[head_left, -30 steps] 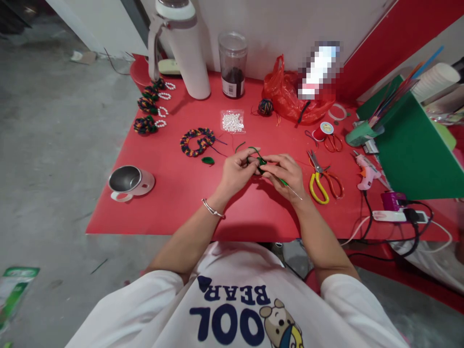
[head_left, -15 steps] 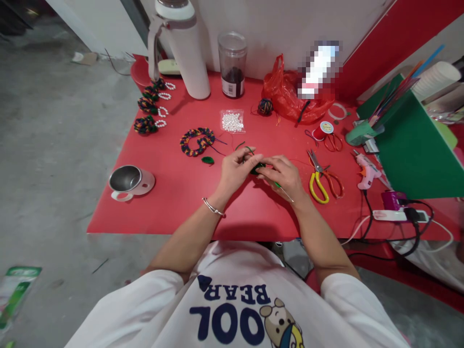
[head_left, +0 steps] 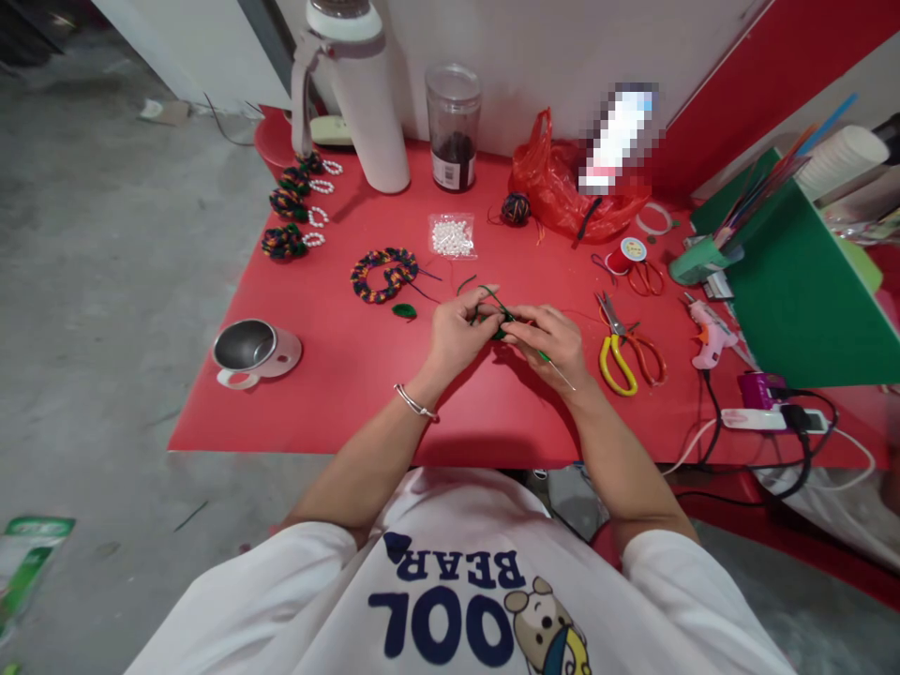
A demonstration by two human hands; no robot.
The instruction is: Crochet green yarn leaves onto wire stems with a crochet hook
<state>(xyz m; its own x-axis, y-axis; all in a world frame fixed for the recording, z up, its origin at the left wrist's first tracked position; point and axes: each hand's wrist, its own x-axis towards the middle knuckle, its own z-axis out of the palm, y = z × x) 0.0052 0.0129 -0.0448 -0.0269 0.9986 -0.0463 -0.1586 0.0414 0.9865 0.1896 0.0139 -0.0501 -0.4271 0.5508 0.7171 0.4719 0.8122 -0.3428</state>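
My left hand (head_left: 457,336) pinches a small dark green crochet piece (head_left: 500,331) above the table. A green yarn strand (head_left: 494,297) runs over its fingers. Close beside it, my right hand (head_left: 553,339) is closed around a crochet hook (head_left: 561,372) with a green grip, whose metal shaft sticks out toward the wrist. The hook's working tip is hidden among the fingers. Left of the hands lie a green crocheted leaf (head_left: 403,310) and a multicoloured crocheted strip (head_left: 366,286) curled into a loop with loose tails.
Pliers-like scissors (head_left: 619,352), a red thread spool (head_left: 625,255) and a pink glue gun (head_left: 710,337) lie to the right. A bead packet (head_left: 452,236) and yarn ball (head_left: 516,209) lie beyond my hands. At left stand a steel mug (head_left: 274,352) and beaded scrunchies (head_left: 283,242).
The fingers of both hands have shifted slightly around the green piece, and more of the yarn strand shows between them. The hook's shaft has moved a little down and right.
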